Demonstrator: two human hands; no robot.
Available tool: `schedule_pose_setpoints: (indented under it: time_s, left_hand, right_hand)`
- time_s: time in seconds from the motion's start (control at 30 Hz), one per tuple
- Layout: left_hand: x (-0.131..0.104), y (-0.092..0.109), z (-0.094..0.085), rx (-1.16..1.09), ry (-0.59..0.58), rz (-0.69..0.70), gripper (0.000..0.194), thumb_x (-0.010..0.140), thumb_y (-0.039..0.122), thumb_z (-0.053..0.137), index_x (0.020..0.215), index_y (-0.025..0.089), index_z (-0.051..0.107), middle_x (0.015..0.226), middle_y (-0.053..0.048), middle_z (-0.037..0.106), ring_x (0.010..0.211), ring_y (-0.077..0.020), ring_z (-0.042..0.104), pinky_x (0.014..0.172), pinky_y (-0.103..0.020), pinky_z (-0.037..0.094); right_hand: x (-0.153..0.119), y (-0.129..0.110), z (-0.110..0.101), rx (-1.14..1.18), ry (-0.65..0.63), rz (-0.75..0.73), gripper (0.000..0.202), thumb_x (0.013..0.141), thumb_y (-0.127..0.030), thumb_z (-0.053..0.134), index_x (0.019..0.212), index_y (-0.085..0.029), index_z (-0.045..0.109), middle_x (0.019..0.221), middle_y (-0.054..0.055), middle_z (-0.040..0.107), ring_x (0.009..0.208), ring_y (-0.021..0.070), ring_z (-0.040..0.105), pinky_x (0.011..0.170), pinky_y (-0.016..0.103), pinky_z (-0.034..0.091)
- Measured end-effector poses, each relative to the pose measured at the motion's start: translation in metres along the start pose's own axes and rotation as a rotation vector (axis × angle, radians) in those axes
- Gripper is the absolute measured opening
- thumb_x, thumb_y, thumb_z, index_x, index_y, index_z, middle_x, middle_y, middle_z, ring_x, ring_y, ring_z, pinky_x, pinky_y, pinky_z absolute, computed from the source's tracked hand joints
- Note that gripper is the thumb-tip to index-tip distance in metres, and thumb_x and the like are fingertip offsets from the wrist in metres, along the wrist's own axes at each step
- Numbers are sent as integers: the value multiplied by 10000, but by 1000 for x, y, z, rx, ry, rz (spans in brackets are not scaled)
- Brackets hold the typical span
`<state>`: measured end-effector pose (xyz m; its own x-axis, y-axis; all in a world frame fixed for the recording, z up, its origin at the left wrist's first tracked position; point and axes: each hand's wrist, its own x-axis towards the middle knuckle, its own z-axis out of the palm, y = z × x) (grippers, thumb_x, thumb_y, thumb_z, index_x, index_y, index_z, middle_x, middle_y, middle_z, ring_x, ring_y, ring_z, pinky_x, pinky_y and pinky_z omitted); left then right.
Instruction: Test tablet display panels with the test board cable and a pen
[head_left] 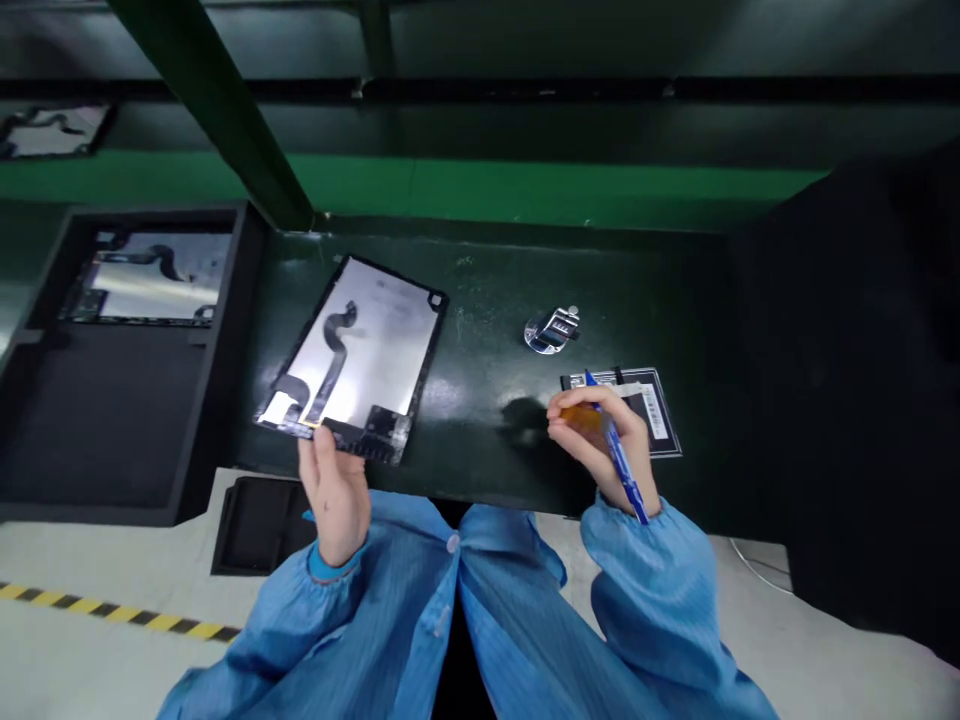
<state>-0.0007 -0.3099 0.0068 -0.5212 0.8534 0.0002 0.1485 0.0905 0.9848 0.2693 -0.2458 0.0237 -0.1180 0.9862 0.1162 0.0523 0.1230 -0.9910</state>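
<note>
My left hand (pixel 335 497) grips the lower edge of a tablet display panel (pixel 379 345), thumb on top and the other fingers partly hidden beneath. The panel has a silvery back, dark borders and a curved black flex cable (pixel 334 350). My right hand (pixel 611 440) is closed around a blue marker pen (pixel 624 468), which slants across the hand. An amber patch (pixel 583 420) shows between its fingers; I cannot tell what it is. Partly behind this hand lies a flat black part with a white label (pixel 655 411). A chrome tally counter (pixel 553 330) stands beyond it.
At the left, a black tray (pixel 90 420) holds another display panel (pixel 161 275). A green post (pixel 225 110) rises behind the dark bench top (pixel 472 270). One more panel (pixel 56 130) lies at the upper left. A large black block (pixel 847 380) bounds the right side.
</note>
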Motion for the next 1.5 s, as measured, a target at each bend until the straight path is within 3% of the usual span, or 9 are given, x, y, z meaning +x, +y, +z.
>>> schedule_pose_setpoints:
  time_s: [0.07,0.13,0.3,0.37,0.53,0.67,0.83,1.03,1.5]
  left_hand:
    - [-10,7,13,-345,98,-207,324,986,429,529,1274,284,559,1257,-77,659,1168,-224,639,962,-405,582]
    - [-21,13,16,-531,-10,-384,188,919,388,665,1038,244,641,1108,-41,719,1059,-216,688,900,-390,607]
    - [-20,30,-12,-311,-911,-711,337,965,464,562,1099,182,690,1069,-145,734,910,-243,729,736,-328,621]
    - [-3,41,-25,-136,-1108,-675,410,987,491,495,1065,154,714,890,-137,743,669,-189,703,574,-254,572]
    - [48,57,-9,418,-751,80,384,1004,453,454,1088,186,717,887,-82,706,746,-211,648,680,-321,547]
    - [72,35,29,831,-600,547,729,908,554,596,1394,22,483,1465,-276,443,1400,-439,357,1142,-609,309]
    - [92,6,39,728,-807,595,1021,826,757,548,1517,46,303,1613,-272,176,1513,-402,85,1219,-603,98]
    - [109,1,33,644,-900,621,1058,810,831,446,1537,80,284,1624,-250,164,1517,-378,79,1227,-586,53]
    - [108,-7,32,722,-882,805,937,890,511,648,1562,91,150,1614,-282,151,1505,-421,107,1214,-627,135]
  right_hand:
    - [1,-3,4,45,-56,-3,172,860,-297,731,964,-210,625,938,44,672,759,149,679,686,289,573]
    - [2,-3,7,46,-53,-6,141,911,-327,668,951,-202,618,956,53,677,690,133,669,667,299,573]
    - [2,-3,18,-121,19,26,205,927,-398,627,907,-196,600,908,37,685,499,85,558,523,264,497]
    - [0,-10,24,-178,109,12,220,958,-417,564,964,-203,616,917,44,694,485,85,540,484,257,463]
    - [-8,-43,44,-122,556,-260,225,983,-416,495,1074,-242,606,729,3,607,486,110,481,413,240,334]
    - [-12,-48,61,-138,132,-120,256,930,-399,623,768,-206,578,617,-27,518,495,95,454,447,233,343]
    - [-4,-21,81,-137,-75,173,392,906,-455,632,683,-211,420,536,-75,419,467,70,360,458,209,277]
    - [2,4,101,-308,-5,52,385,904,-279,558,602,-201,332,525,-79,286,472,55,292,490,195,292]
    - [1,11,113,-523,-90,-150,331,855,-161,565,611,-199,345,487,-96,319,406,42,304,463,186,296]
